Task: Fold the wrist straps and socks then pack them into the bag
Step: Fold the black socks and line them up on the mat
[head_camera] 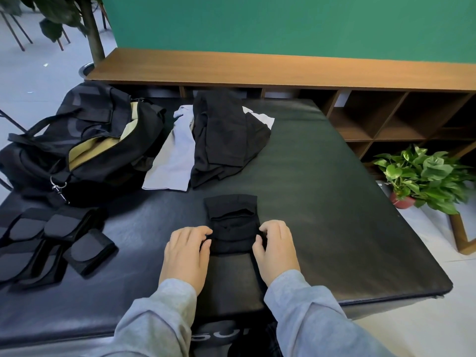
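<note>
Green wall fills the background, with a long wooden shelf unit running below it. Your work surface is a black padded mat. On its far left sits the black bag, unzipped, tan lining showing. Just right of the bag lies a pile of black clothing, overlapping a light grey garment. At the near left edge, the black wrist straps lie clustered, touching one another. A potted plant stands on the floor off the mat's right side. Centre near: black socks, partly folded, flat on the mat. Your left hand pinches their left edge, fingers curled; your right hand pinches the right edge likewise.
</note>
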Tool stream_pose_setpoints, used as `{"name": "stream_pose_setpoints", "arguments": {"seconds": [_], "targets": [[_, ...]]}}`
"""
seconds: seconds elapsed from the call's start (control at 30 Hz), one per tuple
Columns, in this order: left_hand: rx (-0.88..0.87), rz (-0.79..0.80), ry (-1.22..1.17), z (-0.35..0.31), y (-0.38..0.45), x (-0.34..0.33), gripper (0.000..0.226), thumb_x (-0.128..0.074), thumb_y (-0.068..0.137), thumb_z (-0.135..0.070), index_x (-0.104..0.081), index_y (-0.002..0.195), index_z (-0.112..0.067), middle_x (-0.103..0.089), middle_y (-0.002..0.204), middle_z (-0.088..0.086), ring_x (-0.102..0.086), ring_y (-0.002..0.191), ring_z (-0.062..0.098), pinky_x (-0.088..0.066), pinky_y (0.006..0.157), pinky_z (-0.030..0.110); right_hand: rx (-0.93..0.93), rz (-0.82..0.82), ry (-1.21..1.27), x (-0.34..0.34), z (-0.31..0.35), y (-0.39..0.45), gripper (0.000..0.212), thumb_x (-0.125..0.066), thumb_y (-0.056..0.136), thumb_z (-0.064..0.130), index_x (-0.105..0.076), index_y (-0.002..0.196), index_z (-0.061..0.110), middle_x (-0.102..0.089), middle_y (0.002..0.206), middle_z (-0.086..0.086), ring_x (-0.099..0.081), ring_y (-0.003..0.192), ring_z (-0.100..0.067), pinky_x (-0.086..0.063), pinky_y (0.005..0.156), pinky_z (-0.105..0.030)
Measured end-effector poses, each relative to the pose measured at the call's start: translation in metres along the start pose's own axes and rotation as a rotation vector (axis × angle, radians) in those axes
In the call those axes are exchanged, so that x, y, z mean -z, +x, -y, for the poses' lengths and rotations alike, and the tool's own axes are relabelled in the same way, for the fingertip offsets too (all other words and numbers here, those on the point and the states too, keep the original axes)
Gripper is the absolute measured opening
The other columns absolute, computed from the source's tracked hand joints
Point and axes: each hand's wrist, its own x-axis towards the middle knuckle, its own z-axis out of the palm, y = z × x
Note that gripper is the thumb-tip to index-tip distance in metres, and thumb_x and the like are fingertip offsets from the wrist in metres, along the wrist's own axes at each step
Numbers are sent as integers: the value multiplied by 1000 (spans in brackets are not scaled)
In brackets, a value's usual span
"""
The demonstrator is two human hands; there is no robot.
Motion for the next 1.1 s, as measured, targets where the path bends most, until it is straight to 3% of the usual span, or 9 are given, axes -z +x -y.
{"name": "stream_pose_setpoints", "arguments": {"seconds": [0.1,0.23,0.43,0.63,0.77,0.9,0.97,1.1], "targets": [[-225,-47,101,4,-1,-4,47,-60,64,11,-62,93,-26,-57,103,-5,-42,102,20,-38,80,34,144,-99,-79,-5,-2,1,39,-66,62,-9,-58,89,17,-61,96,-1,-41,88,-14,-45,68,-20],[-297,-25,153,1,1,-6,34,-43,70,-12,-68,87,-29,-59,105,-8,-43,106,15,-34,87,31,208,-74,-153,-4,0,3,35,-39,66,9,-68,80,23,-65,98,8,-45,100,-9,-47,72,-27],[-205,-12,197,-1,0,-8,31,-44,78,-48,-64,94,-30,-56,110,-10,-42,110,13,-25,90,27,124,11,-152,-2,4,0,35,-40,77,36,-65,99,24,-63,106,12,-48,106,-7,-34,89,-26],[-98,43,337,-3,5,-11,59,-31,81,-61,-59,118,-25,-52,131,-4,-31,125,13,-16,101,34,240,61,-76,4,4,-2,25,-44,78,36,-65,87,26,-60,88,17,-48,89,-6,-32,82,-23],[-71,77,374,-3,4,-13,82,-8,76,-68,-33,143,-28,-21,154,-5,-10,141,13,4,109,36,379,42,-53,8,4,-7,21,-47,77,31,-66,84,25,-61,84,14,-45,84,-6,-32,79,-17],[-126,51,344,-3,2,-7,54,-35,80,-57,-55,121,-28,-49,134,0,-33,126,16,-15,104,36,285,-114,-11,5,3,-8,21,-48,76,29,-57,94,23,-53,96,7,-42,89,-11,-42,76,-26],[-210,1,277,-1,0,-8,43,-42,79,-54,-57,111,-30,-52,123,-3,-39,117,15,-20,101,33,238,-162,15,4,3,-8,22,-48,76,28,-49,98,23,-46,103,7,-41,90,-13,-45,75,-30],[-297,6,261,0,-1,-9,50,-47,69,-66,-58,105,-33,-54,114,-11,-42,109,10,-24,98,31,193,-225,97,3,1,-8,27,-47,76,27,-43,101,19,-38,108,5,-40,94,-15,-49,74,-36]]}}
